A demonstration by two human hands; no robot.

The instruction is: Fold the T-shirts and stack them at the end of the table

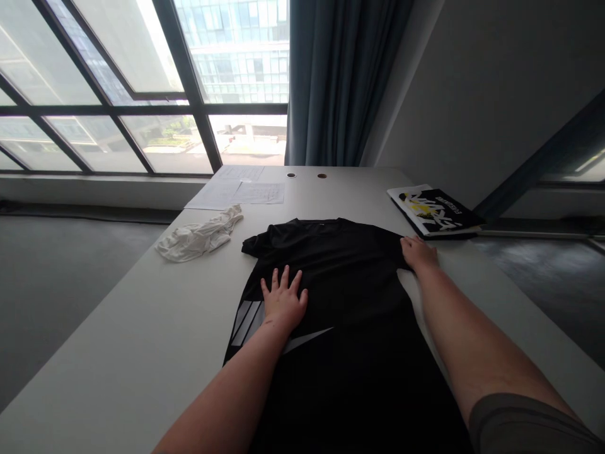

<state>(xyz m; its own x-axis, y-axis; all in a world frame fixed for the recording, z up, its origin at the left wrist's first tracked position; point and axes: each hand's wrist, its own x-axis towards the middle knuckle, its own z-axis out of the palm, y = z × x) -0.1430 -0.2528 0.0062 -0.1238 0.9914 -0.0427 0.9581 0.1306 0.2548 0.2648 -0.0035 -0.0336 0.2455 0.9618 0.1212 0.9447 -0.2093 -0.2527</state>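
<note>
A black T-shirt lies spread on the white table, its neckline toward the far end and its lower part running out of view near me. My left hand rests flat on the shirt's front with fingers spread, beside a grey stripe print and a grey swoosh-like mark. At the right sleeve, my right hand has its fingers bent over the sleeve's edge. The fingertips there are partly hidden. The left sleeve lies loose and a little bunched.
Left of the shirt sits a crumpled white cloth. Printed papers lie at the table's far left, near two cable holes. A black, white and yellow printed package is at the right edge. Beyond are windows and a blue-grey curtain.
</note>
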